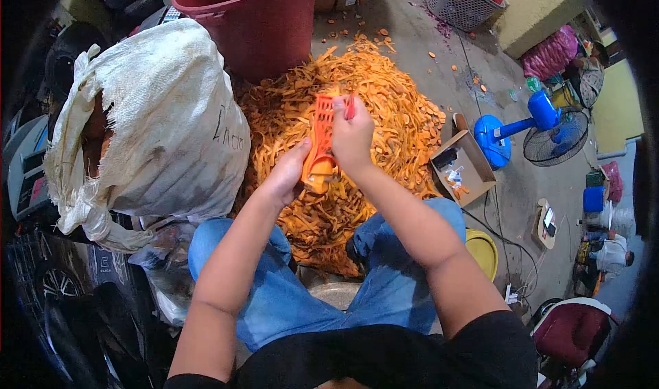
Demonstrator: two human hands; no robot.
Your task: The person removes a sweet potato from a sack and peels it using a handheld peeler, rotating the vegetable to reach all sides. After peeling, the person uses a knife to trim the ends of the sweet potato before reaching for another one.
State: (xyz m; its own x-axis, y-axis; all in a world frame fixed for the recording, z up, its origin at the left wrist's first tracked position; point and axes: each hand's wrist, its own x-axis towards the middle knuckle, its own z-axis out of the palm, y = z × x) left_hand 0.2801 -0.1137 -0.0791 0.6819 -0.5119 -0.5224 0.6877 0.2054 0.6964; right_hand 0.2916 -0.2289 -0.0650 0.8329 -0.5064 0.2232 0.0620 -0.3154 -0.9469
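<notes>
Over a big heap of orange peelings, both my hands are together in front of my knees. My left hand is closed round a thick orange carrot, its lower end bare of skin. In my right hand is a red plastic peeler with a slotted body, lying along the carrot. The fingers of the right hand wrap round the peeler, and its blade cannot be made out. Strips and round slices make up the heap, which reaches down between my legs.
A white woven sack stands close on my left, with a red tub behind it. To the right are an open cardboard box, a blue fan, cables and a yellow lid. A basket stands farther back; another person is far right.
</notes>
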